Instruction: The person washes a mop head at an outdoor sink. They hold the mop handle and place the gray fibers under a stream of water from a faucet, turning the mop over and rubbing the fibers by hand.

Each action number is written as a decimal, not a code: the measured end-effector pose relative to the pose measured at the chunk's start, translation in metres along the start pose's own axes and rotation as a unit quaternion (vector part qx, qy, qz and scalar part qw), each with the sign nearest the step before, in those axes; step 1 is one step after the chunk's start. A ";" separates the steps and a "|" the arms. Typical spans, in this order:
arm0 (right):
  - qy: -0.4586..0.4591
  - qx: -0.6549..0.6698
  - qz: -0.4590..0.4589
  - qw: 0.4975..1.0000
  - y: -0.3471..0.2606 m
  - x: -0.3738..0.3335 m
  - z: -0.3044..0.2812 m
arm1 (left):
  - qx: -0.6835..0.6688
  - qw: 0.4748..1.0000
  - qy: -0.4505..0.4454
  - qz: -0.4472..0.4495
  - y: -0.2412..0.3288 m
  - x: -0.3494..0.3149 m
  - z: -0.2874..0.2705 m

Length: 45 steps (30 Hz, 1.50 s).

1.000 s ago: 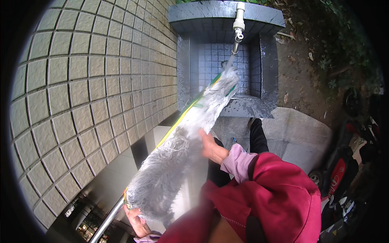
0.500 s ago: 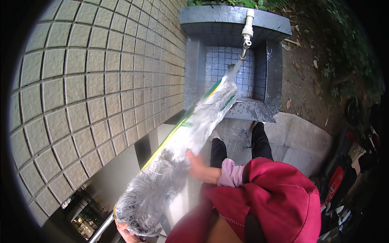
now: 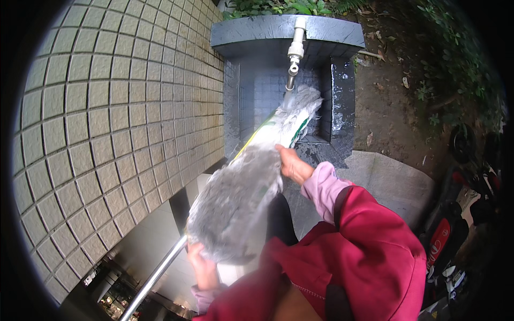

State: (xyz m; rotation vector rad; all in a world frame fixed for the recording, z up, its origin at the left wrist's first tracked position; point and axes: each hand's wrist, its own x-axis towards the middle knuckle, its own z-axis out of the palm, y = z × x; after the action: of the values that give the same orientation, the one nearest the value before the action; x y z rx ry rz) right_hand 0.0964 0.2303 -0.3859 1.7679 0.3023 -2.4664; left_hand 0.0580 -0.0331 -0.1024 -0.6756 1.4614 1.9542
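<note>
A long dust mop head [image 3: 235,192] with wet grey and white strands and green and yellow edging slants across the middle. Its far end lies under the metal tap [image 3: 292,67], where water runs onto it over the dark tiled sink [image 3: 342,112]. My right hand [image 3: 294,165] grips the mop's right edge about halfway along, fingers partly hidden beneath. At the near end, my left hand [image 3: 202,265] is closed on the mop's lower edge, its fingertips hidden by the strands. A shiny metal pole [image 3: 155,278] comes out beside that hand.
A beige tiled wall [image 3: 123,128] runs close along the left. Behind the sink's raised back ledge [image 3: 257,31] grow green plants. To the right are bare soil [image 3: 391,112], concrete paving [image 3: 391,174] and a red and black vehicle part [image 3: 439,241].
The mop has moved away from me, its far end now deeper over the sink beneath the tap. Both hands have gone forward with it; more of the pole shows.
</note>
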 end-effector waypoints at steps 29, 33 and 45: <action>-0.178 0.174 0.013 0.968 -0.058 -0.058 0.044 | 0.580 0.493 -0.393 0.516 0.077 0.068 0.139; -0.204 0.154 0.049 0.966 -0.034 -0.067 0.087 | 0.635 0.467 -0.350 0.506 0.103 0.035 0.136; -0.183 0.163 0.018 0.969 -0.031 -0.120 0.004 | 0.580 0.475 -0.411 0.518 0.076 -0.004 0.164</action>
State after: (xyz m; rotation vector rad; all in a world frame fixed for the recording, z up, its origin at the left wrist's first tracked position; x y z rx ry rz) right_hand 0.1258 0.2548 -0.2676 1.3415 -0.1745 -2.8726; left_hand -0.0012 0.1085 -0.0066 1.8577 2.0202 0.8419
